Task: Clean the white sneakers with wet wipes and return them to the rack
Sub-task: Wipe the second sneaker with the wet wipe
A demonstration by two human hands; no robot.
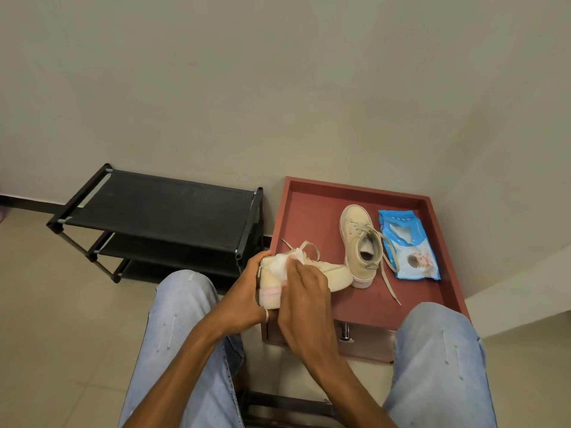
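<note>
— Where were the two grips at that moment?

— Both were together over the near left corner of the red tabletop [438,261]. The left hand [247,291] was wrapped around the heel end of one white sneaker [309,274], fingers closed on it from below and behind, a ring on one finger. The right hand [301,301] lay across the sneaker's side, its fingers curled and pressing a wet wipe [282,267] against the upper.

— So neither grip was slack?

— No. The left was closed on the shoe, the right was closed down on the wipe, holding it flat to the shoe. The sneaker lay on its side in that grasp, toe pointing away to the right, its laces [306,247] trailing loose above the knuckles.

— And the other shoe?

— The second sneaker [360,245] stood upright on the tabletop just right of the right hand, toe pointing away from the person, close to the held shoe's toe; I could not tell whether they touched. Its laces ran out over the wipes packet [408,245], a blue pack lying flat further right, just beside that shoe.

— And the rack?

— The black shoe rack [160,211] stood on the floor beyond and left of the left hand, against the wall, next to the tabletop. The person's knees in light jeans [182,319] flanked both arms.
</note>
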